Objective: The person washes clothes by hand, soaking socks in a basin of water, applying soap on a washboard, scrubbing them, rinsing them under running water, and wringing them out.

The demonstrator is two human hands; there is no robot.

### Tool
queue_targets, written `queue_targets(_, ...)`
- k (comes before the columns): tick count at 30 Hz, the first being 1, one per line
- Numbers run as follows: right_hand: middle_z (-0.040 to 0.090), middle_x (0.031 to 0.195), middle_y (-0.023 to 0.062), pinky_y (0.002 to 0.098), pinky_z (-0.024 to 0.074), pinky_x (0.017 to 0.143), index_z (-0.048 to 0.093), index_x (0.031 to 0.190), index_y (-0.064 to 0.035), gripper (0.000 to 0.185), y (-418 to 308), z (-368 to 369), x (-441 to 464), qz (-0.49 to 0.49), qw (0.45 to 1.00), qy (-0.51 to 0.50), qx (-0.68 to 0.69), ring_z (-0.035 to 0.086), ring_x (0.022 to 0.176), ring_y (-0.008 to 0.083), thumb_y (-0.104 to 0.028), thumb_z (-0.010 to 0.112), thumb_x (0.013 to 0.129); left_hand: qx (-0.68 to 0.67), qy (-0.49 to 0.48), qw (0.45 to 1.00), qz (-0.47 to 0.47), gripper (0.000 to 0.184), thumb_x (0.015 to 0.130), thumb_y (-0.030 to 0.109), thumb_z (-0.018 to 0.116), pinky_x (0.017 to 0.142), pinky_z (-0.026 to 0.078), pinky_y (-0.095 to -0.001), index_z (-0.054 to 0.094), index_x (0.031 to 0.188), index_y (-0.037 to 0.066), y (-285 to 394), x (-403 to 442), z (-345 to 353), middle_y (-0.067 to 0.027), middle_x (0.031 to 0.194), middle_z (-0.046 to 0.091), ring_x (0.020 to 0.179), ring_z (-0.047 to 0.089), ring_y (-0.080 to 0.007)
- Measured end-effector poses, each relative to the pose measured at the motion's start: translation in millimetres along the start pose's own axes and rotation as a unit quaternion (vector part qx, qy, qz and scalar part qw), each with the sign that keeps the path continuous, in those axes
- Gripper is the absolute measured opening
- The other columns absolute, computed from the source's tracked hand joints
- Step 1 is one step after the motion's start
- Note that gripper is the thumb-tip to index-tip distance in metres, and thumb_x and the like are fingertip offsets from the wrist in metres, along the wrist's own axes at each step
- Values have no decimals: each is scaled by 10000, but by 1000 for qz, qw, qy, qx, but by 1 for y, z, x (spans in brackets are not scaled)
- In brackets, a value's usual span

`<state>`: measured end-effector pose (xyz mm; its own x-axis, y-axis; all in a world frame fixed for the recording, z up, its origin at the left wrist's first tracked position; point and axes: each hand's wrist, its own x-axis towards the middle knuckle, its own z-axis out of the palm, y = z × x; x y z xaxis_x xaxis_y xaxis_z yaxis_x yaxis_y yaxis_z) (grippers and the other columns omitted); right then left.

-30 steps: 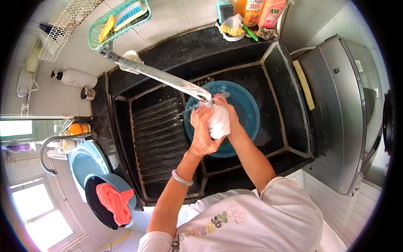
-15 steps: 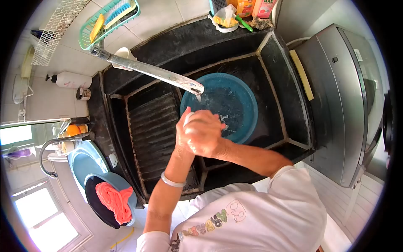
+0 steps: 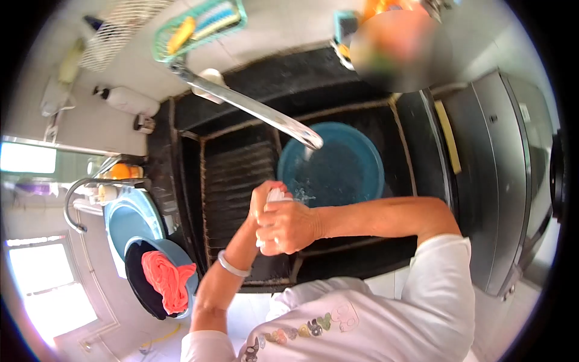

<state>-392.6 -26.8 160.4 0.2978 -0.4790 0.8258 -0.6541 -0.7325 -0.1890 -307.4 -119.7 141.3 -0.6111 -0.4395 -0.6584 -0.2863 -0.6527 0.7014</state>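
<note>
My left hand (image 3: 263,202) and my right hand (image 3: 287,226) are closed together around a bunched white cloth (image 3: 277,195); only small parts of it show between the fingers. Both hands are over the near left side of a round blue basin (image 3: 379,175) in the black stone sink. Water runs from the metal faucet (image 3: 271,114) into the basin, and drops show close to the hands. A pale bangle is on my left wrist.
Left of the basin is a ribbed black washboard slab (image 3: 235,187). A blue bucket (image 3: 189,283) with coral and black cloth stands at the lower left, by a light blue basin (image 3: 129,220). A grey machine (image 3: 491,181) is at the right. A blurred round patch covers the upper right.
The hands have moved down and left from under the faucet. The white cloth, earlier a larger bundle, is now squeezed small between them. The camera view has shifted.
</note>
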Motion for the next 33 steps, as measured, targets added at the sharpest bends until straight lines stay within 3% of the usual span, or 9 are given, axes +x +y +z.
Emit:
queue_targets(1,549,773,11,338,432,711,617,752,-136,155,12,-3,10,34,999,-21,27,554,824,210,-206,653,619,136,70,977,146,139,830,181,544,651,501,-329,569,783,53,-10,-2,-14,-80,754,589,711,590,-212)
queue_targets(3,568,876,50,358,440,743,625,861,-121,224,36,-6,37,109,994,-4,18,560,866,254,-181,675,651,-49,66,973,214,214,847,220,505,710,526,-346,600,901,36,2,-15,-25,-104,850,623,792,623,-230)
queue_targets(5,571,985,108,382,447,785,613,967,-84,271,63,-11,63,168,986,17,2,556,908,302,-167,682,718,-343,-1,933,106,319,854,268,440,736,541,-380,590,986,20,19,-32,-46,-130,915,633,847,637,-260)
queue_targets(8,576,982,178,434,452,790,573,994,-15,343,118,-11,97,355,927,61,106,565,934,363,-306,649,828,7,200,930,308,283,826,306,519,633,468,-298,587,785,35,5,-58,-82,-74,723,605,683,567,-167)
queue_targets(12,577,946,203,481,498,750,517,1060,11,374,204,1,136,435,888,-13,-149,613,822,376,-327,538,903,244,232,861,382,236,869,166,545,572,410,-270,579,725,-18,-5,-104,-84,-49,630,570,607,513,-101)
queue_targets(20,678,886,180,475,510,766,699,891,-86,209,246,26,192,439,834,-213,-258,656,869,350,-194,526,843,216,284,848,392,143,843,79,543,578,447,-288,584,753,-24,-28,-162,-106,-97,656,586,602,573,-166)
queue_targets(24,619,587,111,401,510,553,673,827,-16,321,276,59,204,548,825,-72,-117,585,415,232,-267,493,916,218,302,837,401,103,823,66,566,567,449,-304,579,756,-12,-44,-173,-115,-115,674,577,594,581,-223)
queue_targets(29,624,693,88,294,439,457,590,919,-15,380,192,73,180,500,847,-113,141,584,512,143,-374,468,926,219,316,830,405,136,844,74,539,584,441,-288,558,747,-21,-49,-182,-118,-97,687,575,623,567,-169)
queue_targets(33,680,926,138,325,510,663,587,1028,-15,493,51,97,102,552,691,-289,366,649,773,187,-482,449,959,220,305,812,446,85,807,43,557,553,433,-301,567,748,-17,-42,-182,-109,-109,665,554,588,559,-208)
